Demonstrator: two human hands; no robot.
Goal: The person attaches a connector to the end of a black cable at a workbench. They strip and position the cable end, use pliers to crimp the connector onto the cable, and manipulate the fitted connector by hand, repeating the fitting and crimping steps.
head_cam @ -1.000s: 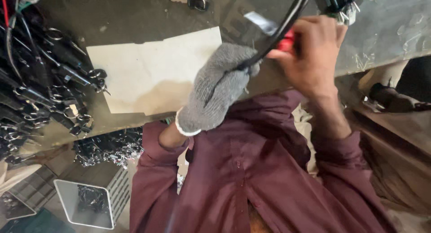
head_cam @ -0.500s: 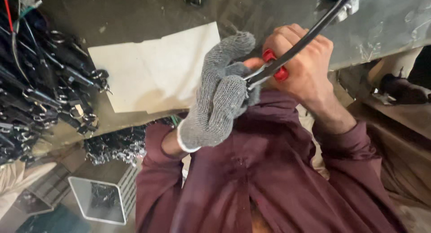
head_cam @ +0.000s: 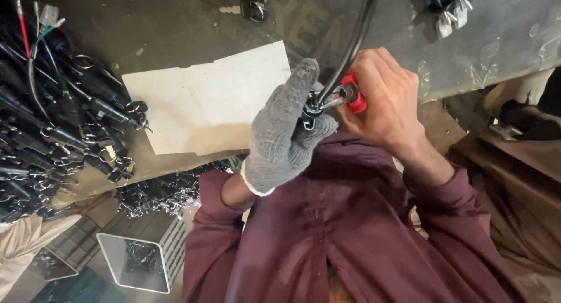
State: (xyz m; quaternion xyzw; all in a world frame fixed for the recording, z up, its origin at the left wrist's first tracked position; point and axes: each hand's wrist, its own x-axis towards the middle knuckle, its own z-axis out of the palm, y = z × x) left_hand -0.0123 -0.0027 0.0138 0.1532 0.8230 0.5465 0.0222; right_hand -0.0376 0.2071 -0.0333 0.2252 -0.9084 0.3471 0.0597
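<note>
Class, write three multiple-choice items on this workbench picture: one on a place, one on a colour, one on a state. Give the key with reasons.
1. Where does the pile of black cable assemblies lie?
A. picture's left
B. picture's right
C. on the white sheet

2. What colour is the tool handle in the right hand?
A. blue
B. red
C. yellow

3. How is the left hand?
A. bare
B. in a grey knit glove
C. resting flat on the bench

Key:
1 A, the pile fills the bench's left part, beside the white sheet.
2 B, red shows between the fingers.
3 B, the gloved hand pinches the black cable end.
</note>
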